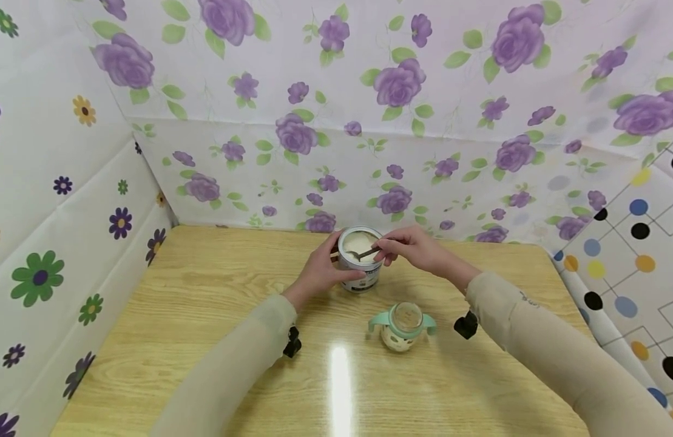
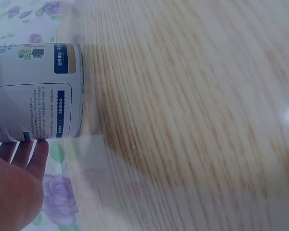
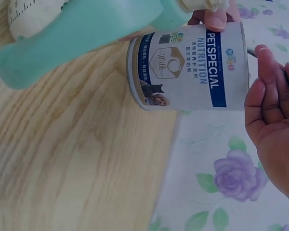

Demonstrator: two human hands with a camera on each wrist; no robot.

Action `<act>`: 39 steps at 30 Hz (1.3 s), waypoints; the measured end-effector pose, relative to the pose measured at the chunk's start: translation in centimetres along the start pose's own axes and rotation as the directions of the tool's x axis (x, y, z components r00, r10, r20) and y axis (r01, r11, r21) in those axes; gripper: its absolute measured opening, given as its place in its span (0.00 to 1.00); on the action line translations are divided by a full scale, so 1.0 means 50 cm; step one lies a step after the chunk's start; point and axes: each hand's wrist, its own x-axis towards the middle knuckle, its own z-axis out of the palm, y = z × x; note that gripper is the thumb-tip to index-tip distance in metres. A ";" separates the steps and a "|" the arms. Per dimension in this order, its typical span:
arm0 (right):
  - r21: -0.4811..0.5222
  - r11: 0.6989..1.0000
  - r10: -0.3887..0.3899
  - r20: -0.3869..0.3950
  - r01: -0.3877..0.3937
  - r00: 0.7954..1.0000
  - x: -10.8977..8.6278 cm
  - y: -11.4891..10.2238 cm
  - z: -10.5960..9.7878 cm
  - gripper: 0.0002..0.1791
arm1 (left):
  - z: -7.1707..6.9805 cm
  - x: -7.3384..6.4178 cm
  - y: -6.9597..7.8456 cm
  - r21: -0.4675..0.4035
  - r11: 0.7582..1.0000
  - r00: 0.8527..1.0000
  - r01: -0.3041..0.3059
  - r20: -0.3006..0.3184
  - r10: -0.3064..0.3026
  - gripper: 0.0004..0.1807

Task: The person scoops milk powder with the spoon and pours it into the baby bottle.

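In head view, grips the can [image 1: 369, 278] on the bench [image 1: 249, 273] with the left fingers [image 1: 328, 244], pinches a spoon [image 1: 367, 252] at its powdery mouth with the right fingers [image 1: 389, 245]; includes a mint-handled cup [image 1: 400, 340] nearby. In left wrist view, cuts off the can's top. In right wrist view, blocks some sight with the cup, mostly hides the spoon.

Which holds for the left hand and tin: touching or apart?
Touching: the head view shows the left hand gripping the tin, thumb against its side.
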 end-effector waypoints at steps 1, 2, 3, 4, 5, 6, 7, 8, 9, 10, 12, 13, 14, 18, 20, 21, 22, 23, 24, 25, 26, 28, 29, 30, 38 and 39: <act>0.025 1.000 0.010 -0.006 -0.009 1.000 0.000 0.002 -0.001 0.17 | -0.001 0.001 0.000 0.001 1.000 1.000 0.003 0.000 -0.003 0.54; 0.051 0.998 0.023 -0.014 -0.022 1.000 0.000 0.005 -0.002 0.18 | -0.001 0.001 0.001 0.001 1.000 1.000 0.006 -0.001 -0.006 0.54; 0.083 0.996 0.042 -0.022 -0.040 0.999 0.000 0.009 -0.003 0.19 | -0.002 0.001 0.001 0.002 1.000 1.000 0.010 -0.002 -0.010 0.54; 0.122 0.991 0.065 -0.030 -0.061 0.997 0.001 0.014 -0.004 0.20 | -0.002 0.001 0.001 0.002 1.000 1.000 0.013 -0.003 -0.013 0.54; 0.165 0.982 0.094 -0.039 -0.087 0.995 0.001 0.020 -0.005 0.21 | -0.003 0.001 0.002 0.000 1.000 1.000 0.015 -0.002 -0.015 0.54; 0.212 0.971 0.123 -0.049 -0.110 0.991 0.000 0.027 -0.007 0.22 | -0.003 0.001 0.002 -0.002 1.000 1.000 0.015 -0.002 -0.015 0.54; 0.260 0.956 0.152 -0.058 -0.132 0.987 -0.001 0.034 -0.008 0.23 | -0.003 0.001 0.002 -0.003 1.000 1.000 0.014 -0.001 -0.014 0.55; 0.312 0.938 0.183 -0.070 -0.152 0.981 -0.002 0.042 -0.009 0.24 | -0.004 0.002 0.003 -0.006 1.000 1.000 0.013 0.002 -0.013 0.55; 0.366 0.916 0.208 -0.080 -0.165 0.975 -0.004 0.049 -0.011 0.24 | -0.004 0.002 0.003 -0.008 1.000 1.000 0.011 0.003 -0.011 0.55; 0.419 0.891 0.229 -0.089 -0.172 0.969 -0.006 0.056 -0.012 0.24 | -0.005 0.002 0.004 -0.010 1.000 1.000 0.011 0.005 -0.011 0.55; 0.517 0.840 0.253 -0.106 -0.164 0.962 -0.010 0.069 -0.013 0.22 | -0.006 0.002 0.004 -0.011 1.000 1.000 0.011 0.004 -0.011 0.55; 0.561 0.813 0.258 -0.110 -0.154 0.960 -0.012 0.074 -0.014 0.21 | -0.006 0.002 0.004 -0.009 1.000 1.000 0.015 0.003 -0.015 0.55; 0.604 0.784 0.259 -0.111 -0.141 0.960 -0.013 0.079 -0.014 0.19 | -0.007 0.002 0.004 -0.008 1.000 1.000 0.018 0.001 -0.018 0.54; 0.710 0.696 0.257 -0.104 -0.109 0.961 -0.019 0.093 -0.012 0.19 | -0.008 0.001 0.001 0.002 1.000 1.000 0.026 -0.005 -0.026 0.55; 0.739 0.665 0.268 -0.099 -0.109 0.958 -0.021 0.096 -0.010 0.19 | -0.008 0.001 0.001 0.000 1.000 1.000 0.024 -0.004 -0.024 0.55; 0.747 0.655 0.277 -0.100 -0.112 0.956 -0.022 0.097 -0.009 0.19 | -0.008 0.001 0.000 -0.002 1.000 1.000 0.023 -0.002 -0.023 0.55; 0.755 0.646 0.287 -0.099 -0.116 0.953 -0.023 0.097 -0.008 0.19 | -0.008 0.001 0.000 -0.005 1.000 1.000 0.021 -0.001 -0.021 0.55; 0.762 0.637 0.293 -0.098 -0.118 0.951 -0.023 0.097 -0.008 0.19 | -0.008 0.001 0.000 -0.007 1.000 1.000 0.020 0.000 -0.020 0.55; 0.763 0.635 0.300 -0.102 -0.119 0.949 -0.023 0.097 -0.007 0.19 | -0.008 0.001 0.000 -0.010 1.000 1.000 0.018 0.001 -0.018 0.55; 0.763 0.635 0.305 -0.106 -0.119 0.946 -0.023 0.095 -0.007 0.19 | -0.007 0.001 -0.001 -0.010 1.000 1.000 0.019 0.001 -0.019 0.55; 0.762 0.637 0.308 -0.113 -0.117 0.945 -0.022 0.094 -0.007 0.18 | -0.007 0.001 -0.001 -0.012 1.000 1.000 0.018 0.000 -0.018 0.55; 0.759 0.641 0.314 -0.129 -0.109 0.941 -0.021 0.089 -0.007 0.18 | -0.007 0.002 -0.002 -0.014 1.000 1.000 0.019 -0.001 -0.019 0.55; 0.758 0.644 0.315 -0.138 -0.105 0.939 -0.020 0.087 -0.008 0.18 | -0.007 0.001 -0.002 -0.014 1.000 1.000 0.020 -0.001 -0.020 0.55; 0.757 0.645 0.318 -0.147 -0.100 0.937 -0.019 0.084 -0.008 0.18 | -0.007 0.001 -0.002 -0.016 1.000 1.000 0.020 0.000 -0.020 0.55; 0.773 0.628 0.325 -0.160 -0.087 0.932 -0.015 0.086 0.003 0.18 | -0.003 -0.001 -0.002 -0.023 1.000 1.000 0.012 0.004 -0.012 0.56; 0.771 0.632 0.320 -0.168 -0.078 0.932 -0.015 0.086 0.004 0.18 | -0.003 0.000 -0.002 -0.025 1.000 1.000 0.012 0.004 -0.012 0.56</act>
